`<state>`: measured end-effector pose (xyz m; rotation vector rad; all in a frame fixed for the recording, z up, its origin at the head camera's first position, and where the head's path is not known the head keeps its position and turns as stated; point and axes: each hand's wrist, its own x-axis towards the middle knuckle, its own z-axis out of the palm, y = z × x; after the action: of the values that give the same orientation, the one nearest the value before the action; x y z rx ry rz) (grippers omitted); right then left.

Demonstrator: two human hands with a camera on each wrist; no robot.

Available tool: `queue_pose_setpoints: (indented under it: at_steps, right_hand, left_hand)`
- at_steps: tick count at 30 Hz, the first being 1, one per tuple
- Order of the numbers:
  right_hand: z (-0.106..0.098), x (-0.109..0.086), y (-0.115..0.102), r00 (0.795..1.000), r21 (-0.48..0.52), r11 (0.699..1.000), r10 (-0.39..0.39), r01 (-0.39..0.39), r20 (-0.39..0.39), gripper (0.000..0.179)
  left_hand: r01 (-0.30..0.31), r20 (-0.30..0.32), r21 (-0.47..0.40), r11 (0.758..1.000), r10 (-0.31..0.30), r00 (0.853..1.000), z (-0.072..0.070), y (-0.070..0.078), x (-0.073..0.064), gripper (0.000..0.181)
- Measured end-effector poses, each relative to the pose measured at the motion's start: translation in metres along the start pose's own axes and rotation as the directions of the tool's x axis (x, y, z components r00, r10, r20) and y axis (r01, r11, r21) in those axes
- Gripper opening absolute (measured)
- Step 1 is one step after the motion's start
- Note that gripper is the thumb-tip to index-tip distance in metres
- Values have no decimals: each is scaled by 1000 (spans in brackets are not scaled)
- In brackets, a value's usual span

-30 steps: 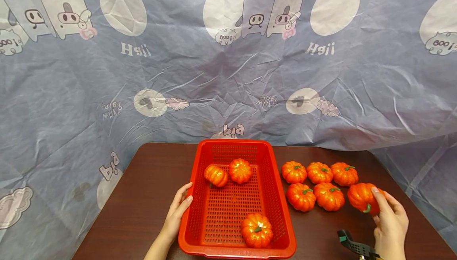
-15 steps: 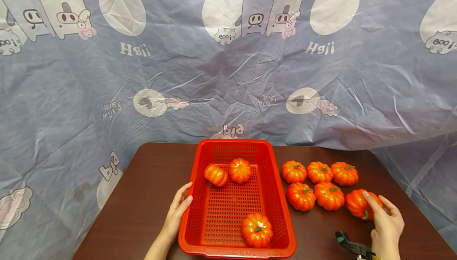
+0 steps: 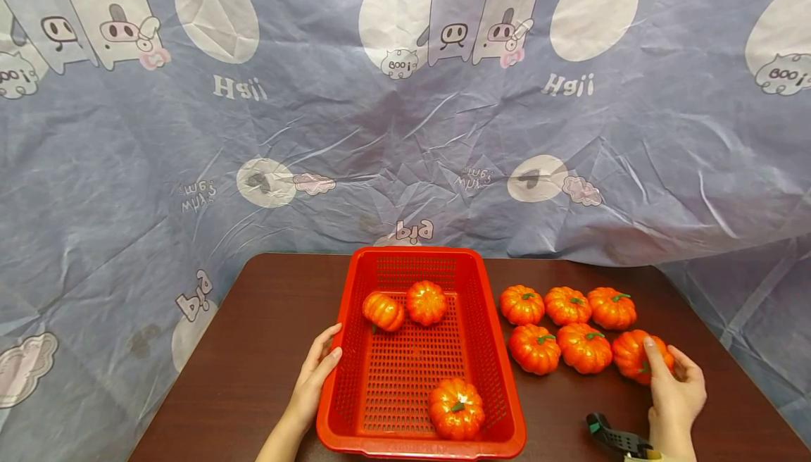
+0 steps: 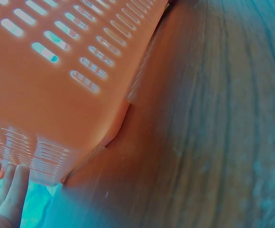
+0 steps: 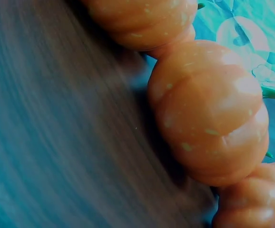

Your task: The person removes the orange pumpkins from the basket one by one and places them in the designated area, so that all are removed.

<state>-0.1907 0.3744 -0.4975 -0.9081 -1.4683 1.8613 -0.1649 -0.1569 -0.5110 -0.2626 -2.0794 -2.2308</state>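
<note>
My left hand (image 3: 314, 375) touches the left rim of a red perforated plastic basket (image 3: 421, 448). In the left wrist view its straight fingers (image 4: 17, 190) lie by the basket's outer wall. Three small orange toy pumpkins sit inside: one on its side (image 3: 383, 312), one beside it (image 3: 426, 303), and one at the near end with its green stem up (image 3: 456, 409). On the right my right hand (image 3: 675, 395) holds another pumpkin (image 3: 629, 355), thumb on top and fingers on its far right side. It sits at the near row's right end, its stem partly behind the thumb.
Several more pumpkins stand in two rows right of the basket, including a back one (image 3: 522, 305) and a front one (image 3: 534, 349). They fill much of the right wrist view. Brown table (image 3: 253, 349) lies underneath; a printed grey-blue cloth (image 3: 355, 131) hangs behind.
My right hand has brought its pumpkin down and slightly left, to the end of the near row, and turned it a little. The left hand and basket stay put.
</note>
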Motion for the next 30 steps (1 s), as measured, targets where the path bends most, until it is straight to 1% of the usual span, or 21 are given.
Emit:
queue_pose_setpoints:
  at_steps: [4, 6, 7, 9, 13, 14, 16, 19, 21, 23, 26, 28, 30]
  right_hand:
    - [1, 2, 1, 999, -115, 992, 49, -45, 25, 64]
    - [1, 2, 2, 998, -145, 988, 62, -57, 32, 74]
    - [1, 2, 1, 997, -156, 986, 68, -62, 35, 75]
    - [1, 3, 1, 996, -175, 982, 81, -72, 42, 77]
    - [-1, 3, 1, 993, -205, 974, 105, -94, 44, 70]
    - [-1, 3, 1, 994, -203, 975, 102, -92, 43, 70]
    - [-2, 2, 1, 995, -182, 980, 92, -85, 35, 62]
    - [-3, 2, 1, 998, -172, 983, 62, -58, 23, 65]
    - [-3, 3, 2, 998, -180, 982, 65, -61, 17, 69]
    - [-3, 4, 2, 997, -215, 974, 72, -66, 17, 77]
    - [-3, 4, 2, 995, -233, 968, 98, -92, 15, 76]
    - [-3, 4, 1, 995, -237, 967, 103, -96, 14, 75]
    - [-4, 4, -1, 995, -216, 972, 99, -95, 9, 71]
  left_hand:
    - [7, 1, 15, 1000, -7, 1000, 0, 0, 0, 43]
    - [8, 1, 17, 1000, -8, 1000, 0, 0, 0, 43]
    - [10, 0, 18, 1000, -10, 1000, 0, 0, 0, 43]
    - [10, 2, 12, 1000, -10, 1000, 0, 0, 0, 43]
    - [8, -1, -1, 1000, -8, 1000, 0, 0, 0, 43]
    - [8, -1, -1, 1000, -8, 1000, 0, 0, 0, 42]
    - [5, -2, -7, 1000, -5, 1000, 0, 1, 0, 42]
    - [1, -1, -19, 1000, -1, 1000, 0, 1, -1, 42]
    - [-2, 4, -32, 999, 2, 1000, 0, 1, -1, 42]
    - [-4, 10, -44, 999, 5, 1000, 0, 1, -1, 42]
    - [-6, 21, -61, 998, 7, 1000, 0, 1, -1, 42]
    - [-7, 28, -75, 997, 9, 1000, -1, 1, -1, 43]
    - [-6, 32, -86, 996, 9, 999, -1, 1, -1, 43]
